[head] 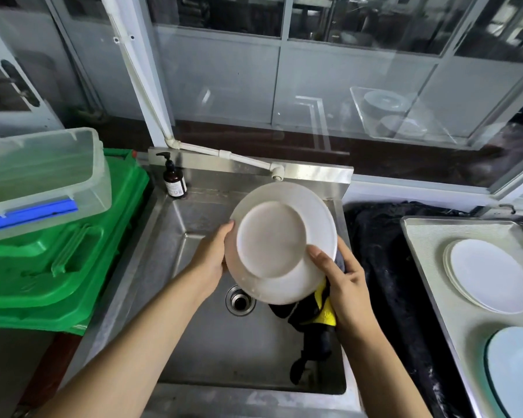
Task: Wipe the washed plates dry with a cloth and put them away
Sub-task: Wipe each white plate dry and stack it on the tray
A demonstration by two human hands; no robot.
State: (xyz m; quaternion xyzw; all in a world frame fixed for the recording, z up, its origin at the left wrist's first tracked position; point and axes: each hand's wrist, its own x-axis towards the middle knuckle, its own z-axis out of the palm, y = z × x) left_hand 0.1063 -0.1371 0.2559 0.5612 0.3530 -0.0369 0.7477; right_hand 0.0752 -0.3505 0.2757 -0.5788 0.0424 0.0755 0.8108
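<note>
Plate (280, 242): white, rigid, likely wet and slippery, breakable; held tilted over the sink (194, 342) at frame centre. Rim gripped by left hand (212, 254); opposite rim pinched through cloth (314, 312) by right hand (344, 276). Opposed rim grasp judged best.

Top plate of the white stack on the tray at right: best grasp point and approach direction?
Pinch the top plate by its rim at the near-left edge, coming from the sink side. It lies flat on the stack, so only the thin raised rim offers purchase, and that edge looks unobstructed on the tray.
</note>
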